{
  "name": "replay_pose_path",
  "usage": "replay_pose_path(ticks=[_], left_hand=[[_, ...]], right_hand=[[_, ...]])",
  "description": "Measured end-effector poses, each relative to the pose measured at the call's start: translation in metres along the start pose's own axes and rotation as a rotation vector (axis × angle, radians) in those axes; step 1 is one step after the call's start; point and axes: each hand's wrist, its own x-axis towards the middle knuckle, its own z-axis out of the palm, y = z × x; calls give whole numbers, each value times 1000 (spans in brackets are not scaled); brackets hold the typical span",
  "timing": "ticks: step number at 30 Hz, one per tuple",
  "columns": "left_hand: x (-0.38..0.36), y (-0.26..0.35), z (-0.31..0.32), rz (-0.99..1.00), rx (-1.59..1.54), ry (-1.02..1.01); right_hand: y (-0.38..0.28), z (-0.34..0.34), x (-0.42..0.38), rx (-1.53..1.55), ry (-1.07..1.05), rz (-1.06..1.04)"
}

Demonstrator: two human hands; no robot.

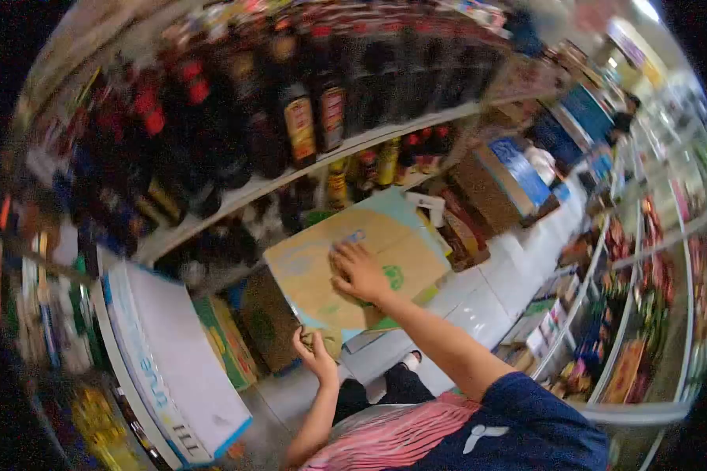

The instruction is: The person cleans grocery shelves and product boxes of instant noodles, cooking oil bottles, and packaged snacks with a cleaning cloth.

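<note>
A cardboard box [416,243] with a tan and light-blue top is in front of the lower shelf. On its top lies my right hand [358,273], fingers spread and holding nothing. At the box's near left corner is my left hand [314,355], its fingers curled round a crumpled yellowish-green thing [322,342] that I cannot make out.
Dark bottles [299,125] line the shelf [267,187] above the box. A white panel [173,345] stands at left. Another carton [487,188] with a blue top is behind at right. Wire racks [636,314] of packets run along the right, past the tiled floor [479,298].
</note>
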Motion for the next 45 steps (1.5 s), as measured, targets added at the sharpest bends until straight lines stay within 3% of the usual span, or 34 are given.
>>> replay_pose_path(ticks=[1, 2, 4, 8, 11, 13, 16, 17, 19, 20, 22, 23, 25, 27, 31, 33, 36, 41, 43, 44, 45], left_hand=[[-3, 8, 4, 172, 192, -21], [-5, 15, 4, 205, 200, -66], [-7, 23, 9, 612, 763, -35], [9, 21, 22, 750, 880, -245], [4, 27, 38, 717, 866, -322], [-5, 27, 48, 795, 854, -283], [-15, 5, 60, 749, 687, -389], [-24, 6, 63, 766, 684, -404], [-53, 8, 78, 646, 616, -537], [-67, 3, 90, 672, 615, -573], [-94, -8, 113, 109, 151, -722], [-104, -4, 126, 117, 171, -773], [-134, 16, 159, -855, -140, -1039], [-175, 31, 195, -821, -41, -1147], [-241, 30, 260, -816, -13, -1343], [-279, 21, 292, -720, 90, -1435], [-340, 6, 322, -749, 227, -1589], [-420, -31, 344, -875, 447, -1992], [-445, -40, 352, -803, 574, -2075], [-452, -55, 359, -763, 620, -2185], [-463, -55, 364, -719, 666, -2294]], right_hand=[[2, 2, -2, 24, 11, -32], [1, 3, -4, 51, 19, -72], [2, 6, -8, 64, 49, -38], [-3, 8, -22, 127, 85, 4], [-17, -1, -58, 261, 44, 121], [-10, 8, -86, 346, 65, -31], [-16, -22, -134, 365, -35, -2], [-12, -19, -151, 475, 27, -17], [1, -18, -185, 570, 127, -16], [8, -24, -203, 691, 61, 124], [27, -45, -235, 817, 50, 300], [40, -57, -250, 816, 50, 350], [62, -89, -278, 817, 85, 425], [82, -122, -305, 1010, 261, 475], [115, -169, -362, 970, 438, 596], [121, -182, -394, 774, 569, 604], [123, -210, -442, 559, 745, 946], [97, -264, -515, 493, 1005, 1205], [85, -279, -535, 318, 1080, 1334], [93, -261, -554, 482, 1238, 1300], [86, -266, -561, 464, 1262, 1324]])
